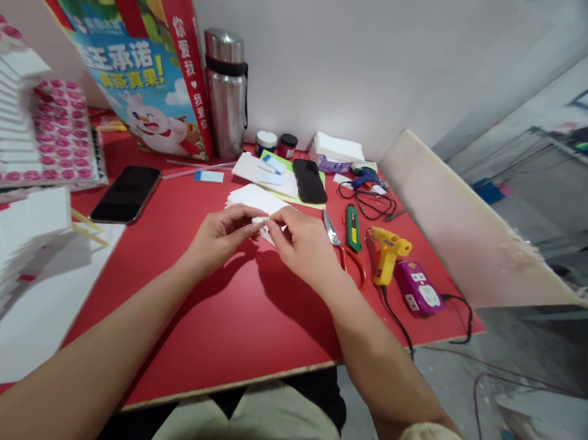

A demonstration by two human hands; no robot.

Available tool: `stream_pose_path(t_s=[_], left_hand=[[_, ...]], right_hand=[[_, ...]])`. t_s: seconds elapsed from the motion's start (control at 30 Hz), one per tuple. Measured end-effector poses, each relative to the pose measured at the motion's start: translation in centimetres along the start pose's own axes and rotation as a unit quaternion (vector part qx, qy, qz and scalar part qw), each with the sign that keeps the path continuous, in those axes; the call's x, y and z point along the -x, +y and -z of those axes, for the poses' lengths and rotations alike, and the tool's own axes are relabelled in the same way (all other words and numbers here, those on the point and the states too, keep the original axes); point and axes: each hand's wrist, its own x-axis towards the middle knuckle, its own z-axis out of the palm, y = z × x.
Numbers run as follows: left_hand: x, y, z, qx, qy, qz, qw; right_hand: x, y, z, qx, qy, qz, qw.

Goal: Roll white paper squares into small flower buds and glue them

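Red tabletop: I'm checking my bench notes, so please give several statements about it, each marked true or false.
The left hand and right hand hold a small white piece. True.
The right hand grips the orange-handled metal scissors. False: the scissors lie on the red tabletop.
The silver metal flask stands beside the colourful printed bag. True.
The yellow plastic glue gun lies left of the flask. False: it lies to the right.
A purple rectangular box lies right of the glue gun. True.

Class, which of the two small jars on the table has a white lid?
The left jar, nearer the steel thermos; the other jar is black-lidded.
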Motion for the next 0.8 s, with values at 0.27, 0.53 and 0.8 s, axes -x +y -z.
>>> stream_pose_path(t_s=[0.27, 0.53, 0.8], left_hand=[[0.1, -1.1, 0.0, 0.040, 0.033, 0.043, 0.998], [0.0, -1.9, -0.4, 0.139, 0.023, 0.102, 0.985], [0.2, -2.0, 0.1, 0.156, 0.000, 0.122, 0.980]], right_hand=[[6.2, -0.5, 7.8, 0.336, -0.039, -0.178, 0.924], [12.5, 7.3, 9.0, 0.375, -0.016, -0.347, 0.860], [10.8, 11.5, 7.8, 0.152, 0.152, -0.435, 0.875]])
